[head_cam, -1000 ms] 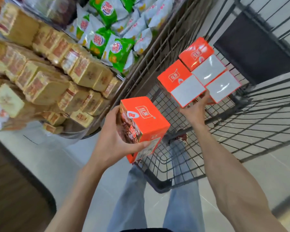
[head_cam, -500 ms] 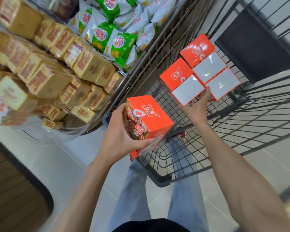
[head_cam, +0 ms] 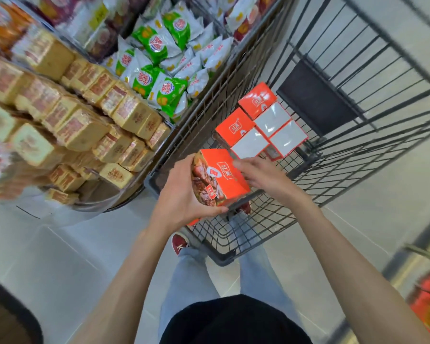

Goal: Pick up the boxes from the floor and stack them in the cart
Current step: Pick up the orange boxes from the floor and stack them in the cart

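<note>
We are holding one orange box [head_cam: 223,180] in the air, just above the near end of the wire cart [head_cam: 222,259], a little tilted, with its picture side turned to our left. Our left hand [head_cam: 181,197] is gripping it from the left: the palm is pressing on the picture side, the thumb is curling under the lower edge, and the other fingers are going round the far side, where we cannot see them well. Our left forearm is rising straight from the bottom of the view. Our right hand [head_cam: 263,176] is coming across from the right with its back upward. Its fingers [head_cam: 243,165] are lying nearly straight, apart a little, on the box's top and right edge, touching it, not closing round it. Further inside the cart, four more orange boxes [head_cam: 233,126] are standing close together, side by side.
</note>
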`<state>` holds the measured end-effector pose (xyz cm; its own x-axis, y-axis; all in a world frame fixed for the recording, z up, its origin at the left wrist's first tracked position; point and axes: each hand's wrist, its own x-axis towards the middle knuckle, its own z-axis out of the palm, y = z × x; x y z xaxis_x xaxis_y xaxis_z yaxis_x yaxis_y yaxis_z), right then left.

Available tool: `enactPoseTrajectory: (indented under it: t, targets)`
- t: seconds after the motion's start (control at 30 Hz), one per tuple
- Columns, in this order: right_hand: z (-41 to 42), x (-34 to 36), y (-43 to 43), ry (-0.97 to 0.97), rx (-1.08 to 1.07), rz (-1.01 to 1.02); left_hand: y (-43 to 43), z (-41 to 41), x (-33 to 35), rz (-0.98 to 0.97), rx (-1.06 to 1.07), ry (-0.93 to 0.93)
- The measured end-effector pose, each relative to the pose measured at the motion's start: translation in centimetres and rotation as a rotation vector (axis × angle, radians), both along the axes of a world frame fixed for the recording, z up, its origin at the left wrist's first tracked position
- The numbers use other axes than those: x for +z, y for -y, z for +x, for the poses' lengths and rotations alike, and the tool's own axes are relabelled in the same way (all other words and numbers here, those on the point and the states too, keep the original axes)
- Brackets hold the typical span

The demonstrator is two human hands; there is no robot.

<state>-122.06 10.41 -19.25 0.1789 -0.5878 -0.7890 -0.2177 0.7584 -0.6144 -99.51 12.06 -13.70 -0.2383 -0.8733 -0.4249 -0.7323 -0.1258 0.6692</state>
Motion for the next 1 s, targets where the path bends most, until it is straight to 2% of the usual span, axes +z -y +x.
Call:
enactPoseTrajectory:
  t: [0.13, 0.53, 0.63, 0.83, 0.93, 1.0]
  targets:
    - [0.3, 3.4, -0.2, 0.116, 0.106, 0.0, 0.1, -1.7, 0.6, -0.048, -0.11, -0.004]
    - [-2.5, 5.9, -1.1, 0.02, 0.048, -0.003, 1.6, -4.2, -0.3, -0.032, -0.32, -0.04]
    - [-2.9, 5.5, -1.3, -0.044, -0.007, 0.009, 3.1, -3.1, -0.6, -0.052, -0.243, 0.002]
    - [-3.5, 2.1, -2.7, -0.238, -0.168, 0.045, 7.3, 0.4, -2.9, -0.33, 0.073, 0.137]
    - [-3.3, -0.3, -3.5, -0.326, -0.366, 0.073, 9.3, 1.4, -5.1, -0.276, 0.139, 0.163]
    - [-3.1, -1.9, -3.8, -0.386, -0.493, 0.103, 10.2, 1.3, -6.4, -0.196, 0.153, 0.1]
